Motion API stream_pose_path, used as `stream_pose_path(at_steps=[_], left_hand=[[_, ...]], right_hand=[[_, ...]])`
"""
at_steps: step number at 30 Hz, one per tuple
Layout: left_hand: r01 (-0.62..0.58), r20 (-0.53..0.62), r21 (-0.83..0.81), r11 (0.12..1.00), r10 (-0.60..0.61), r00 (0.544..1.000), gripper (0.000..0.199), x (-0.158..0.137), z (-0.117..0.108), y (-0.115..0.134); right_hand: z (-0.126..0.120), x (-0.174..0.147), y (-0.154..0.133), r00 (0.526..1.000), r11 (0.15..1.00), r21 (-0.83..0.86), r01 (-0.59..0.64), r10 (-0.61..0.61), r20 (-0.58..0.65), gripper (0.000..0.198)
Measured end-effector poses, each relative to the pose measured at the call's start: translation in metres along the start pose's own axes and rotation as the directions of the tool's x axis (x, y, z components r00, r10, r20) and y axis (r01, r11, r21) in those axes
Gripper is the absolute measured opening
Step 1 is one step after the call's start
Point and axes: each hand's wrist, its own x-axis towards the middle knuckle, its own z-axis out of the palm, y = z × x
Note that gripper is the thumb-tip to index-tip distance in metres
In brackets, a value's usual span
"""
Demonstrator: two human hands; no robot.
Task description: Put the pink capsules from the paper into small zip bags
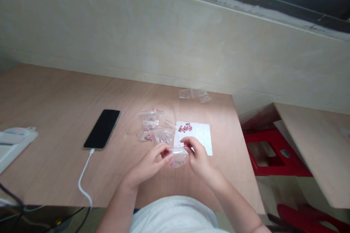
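Observation:
Between my two hands is a small clear zip bag [178,160] with a red line along its top and a few pinkish bits inside. My left hand [153,162] pinches the bag's left upper corner. At the right upper corner, the fingers of my right hand [198,154] are closed on the bag's edge. Just beyond my right hand lies a white paper sheet [203,136], bearing a little pile of pink and brown pills or beads [186,128]. Several similar zip bags [153,118] with pink and brown pieces lie beyond my left hand.
Flat clear bags [191,94] lie near the wall. A black phone [102,129] with a white cable [80,182] rests to the left, and a white device [16,143] sits at the far left. Right of the table edge are a red stool [273,169] and another table [325,145].

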Motion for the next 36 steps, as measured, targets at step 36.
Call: stream_pose_path(at_steps=[36], left_hand=[[0.037,0.077,0.032,0.999,-0.040,0.996,0.027,0.005,0.006,0.004]], right_hand=[[0.002,0.001,0.000,0.954,0.934,0.237,-0.266,0.220,0.204,0.017]])
